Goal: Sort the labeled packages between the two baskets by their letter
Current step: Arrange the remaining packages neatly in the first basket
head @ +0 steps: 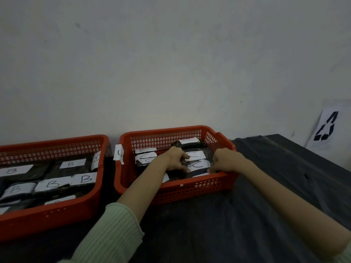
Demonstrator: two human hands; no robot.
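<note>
- Both arms are reaching forward over the dark-covered table (256, 196) into the right red basket (191, 188), forearms angling in from the lower left and the lower right.
- The left hand (175, 159) is lying inside that basket, palm down, with its fingers curling onto the left edge of a dark package with a white C label (199, 165).
- The right hand (227, 160) is sitting over the basket's near right corner, knuckles up, fingers bent down and gripping the right edge of the same package.
- The package is lying in the near right part of the basket, on top of other dark C-labeled packages (146, 157); more C labels are showing toward the back wall of the basket.
- A C tag (119, 153) is hanging on the outside of this basket's left wall.
- The left red basket (57, 215) is standing just beside it, holding dark packages with B labels (51, 184).
- A pale green ribbed sleeve (112, 236) is covering the left forearm; the right forearm is showing bare.
- A white sheet with a recycling mark (325, 130) is leaning against the wall at the far right.
</note>
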